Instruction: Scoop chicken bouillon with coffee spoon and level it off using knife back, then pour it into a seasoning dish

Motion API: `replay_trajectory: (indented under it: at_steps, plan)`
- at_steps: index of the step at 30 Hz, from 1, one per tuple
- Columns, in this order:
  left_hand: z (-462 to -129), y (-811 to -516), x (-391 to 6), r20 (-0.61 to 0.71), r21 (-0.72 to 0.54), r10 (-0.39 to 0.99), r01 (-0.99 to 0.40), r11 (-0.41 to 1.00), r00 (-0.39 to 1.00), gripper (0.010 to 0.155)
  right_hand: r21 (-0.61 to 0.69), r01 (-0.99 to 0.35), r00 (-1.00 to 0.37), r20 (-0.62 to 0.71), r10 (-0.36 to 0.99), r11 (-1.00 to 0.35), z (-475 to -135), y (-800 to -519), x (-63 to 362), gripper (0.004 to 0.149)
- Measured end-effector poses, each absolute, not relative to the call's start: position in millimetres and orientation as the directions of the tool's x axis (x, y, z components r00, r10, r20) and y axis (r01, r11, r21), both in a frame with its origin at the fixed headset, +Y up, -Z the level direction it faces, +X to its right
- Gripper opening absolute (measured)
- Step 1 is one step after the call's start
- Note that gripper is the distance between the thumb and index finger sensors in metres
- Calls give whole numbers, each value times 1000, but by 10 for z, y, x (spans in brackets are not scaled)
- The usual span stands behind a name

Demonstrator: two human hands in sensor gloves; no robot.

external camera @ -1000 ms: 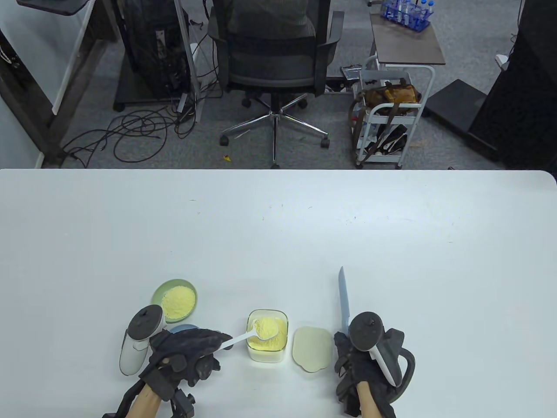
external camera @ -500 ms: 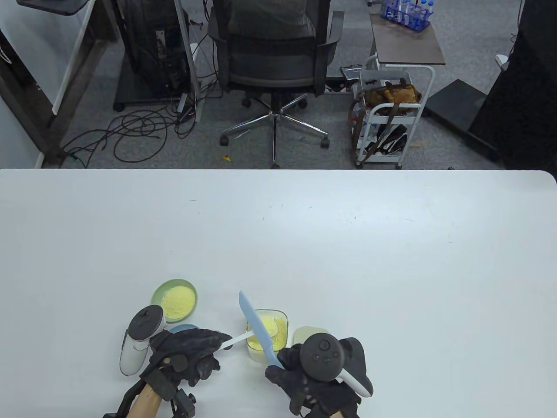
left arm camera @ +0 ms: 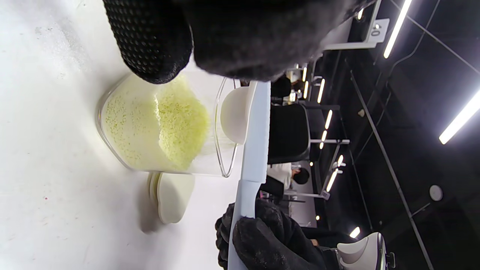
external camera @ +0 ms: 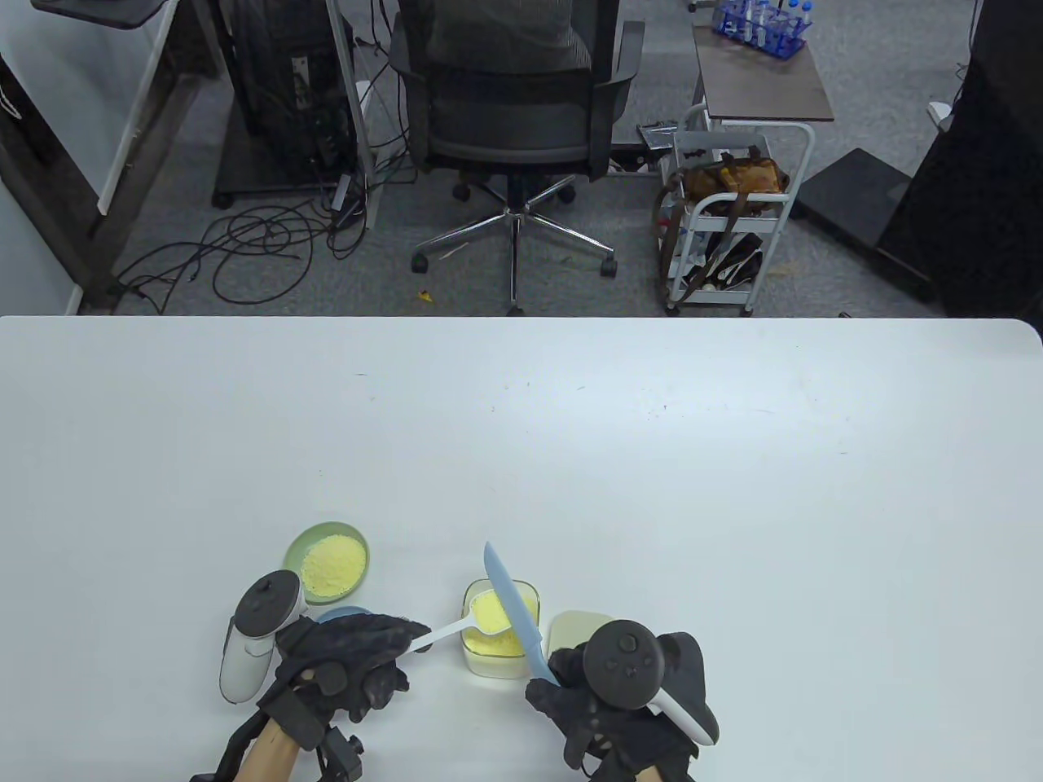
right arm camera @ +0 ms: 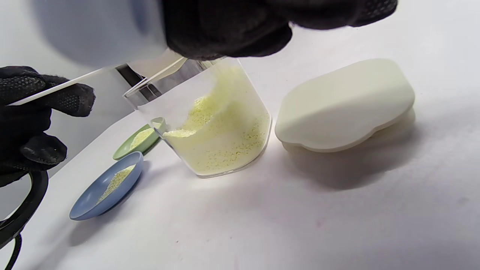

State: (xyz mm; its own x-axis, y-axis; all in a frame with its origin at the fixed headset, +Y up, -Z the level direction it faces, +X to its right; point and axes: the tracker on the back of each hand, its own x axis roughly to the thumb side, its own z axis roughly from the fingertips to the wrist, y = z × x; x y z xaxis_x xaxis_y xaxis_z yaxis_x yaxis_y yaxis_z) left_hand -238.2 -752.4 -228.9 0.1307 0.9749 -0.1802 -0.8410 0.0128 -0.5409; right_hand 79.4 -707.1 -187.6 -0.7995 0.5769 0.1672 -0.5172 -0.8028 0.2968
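Knife Across Loaded Spoon

Container (external camera: 499, 652) of bouillon stood at lower centre of frame. Right hand (external camera: 607, 709) grasped knife (external camera: 515, 615), blade lying over spoon (external camera: 477, 621). Left hand (external camera: 342, 664) pinched spoon handle above container. Green dish (external camera: 295, 547) stood at lower left.

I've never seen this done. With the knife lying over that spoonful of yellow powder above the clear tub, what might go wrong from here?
Three things, probably:
1. The spoon is heaped and held over the tub's left edge, so scraped powder could fall on the table.
2. The left hand holds the handle's far end; the knife's pressure could tip the spoon.
3. Carrying it to the blue dish, any wobble could spill powder.
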Motion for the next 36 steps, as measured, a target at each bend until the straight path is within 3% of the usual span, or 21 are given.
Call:
replay_trajectory:
  at_steps: [4, 10, 18, 23, 32, 36]
  plan:
    - [-2289, -7532, -2384, -183, -539, 974, -842, 11, 130, 47, 260, -531, -802, 152, 577, -807, -1872, -7070, 920, 43]
    - [-2293, -7535, -2389, -193, -536, 974, -844, -1, 121, 47, 141, -605, -794, -33, 607, -784, -2060, -7141, 1267, 44]
    - [-2307, -7559, -2389, -206, -532, 972, -847, -13, 115, 47, 104, -452, -868, -280, 410, -886, -2364, -7571, 1636, 43]
    - [-2310, -7560, -2388, -208, -529, 971, -849, -13, 115, 47, 153, -387, -891, -315, 326, -909, -2373, -7801, 1675, 42]
    - [-2314, -7554, -2393, -209, -526, 972, -850, -17, 110, 47, 78, -353, -886, -347, 307, -932, -2359, -7770, 1816, 39]
    - [-2314, -7559, -2390, -209, -529, 972, -849, -18, 110, 47, 32, -349, -876, -365, 314, -937, -2308, -7750, 1876, 50]
